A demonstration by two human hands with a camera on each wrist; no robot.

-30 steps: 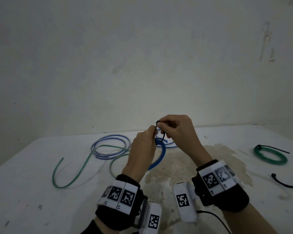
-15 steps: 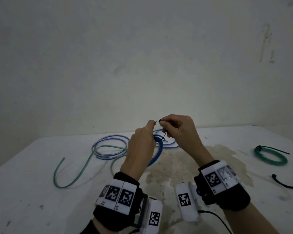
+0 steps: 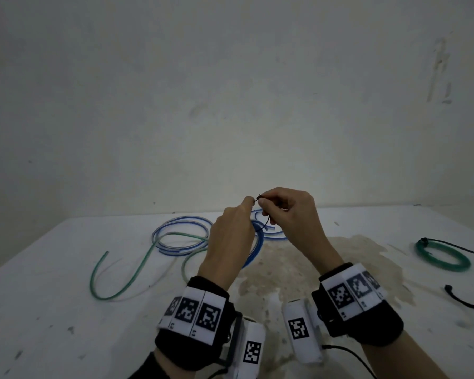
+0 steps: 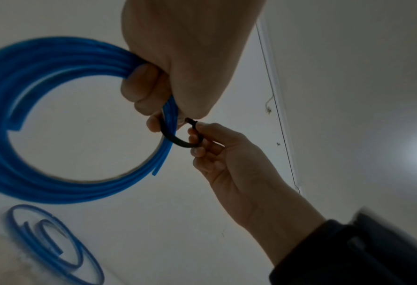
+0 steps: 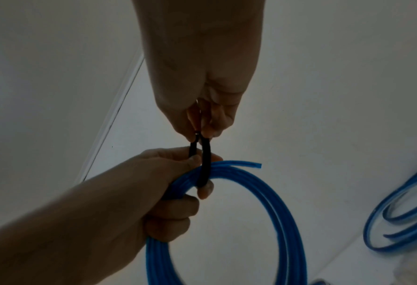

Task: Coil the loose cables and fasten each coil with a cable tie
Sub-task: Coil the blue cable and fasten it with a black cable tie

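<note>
Blue cable coil (image 4: pixel 12 119), gripped in left hand (image 3: pixel 230 242); black cable tie (image 4: pixel 175 140) looped around it, pinched by right hand (image 3: pixel 288 214)

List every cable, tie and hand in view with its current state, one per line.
blue coil: coiled, held, tie looped round, not cinched
black cable tie: ends pinched together
green coil: tied, on table
loose green cable: uncoiled
spare tie: unused
left hand: grips blue coil
right hand: pinches tie

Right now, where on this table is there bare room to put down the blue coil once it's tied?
Bare patches: between the stain and the green coil, and nearside of the loose green cable. Crowded: behind the hands, where loose blue cables overlap.
</note>
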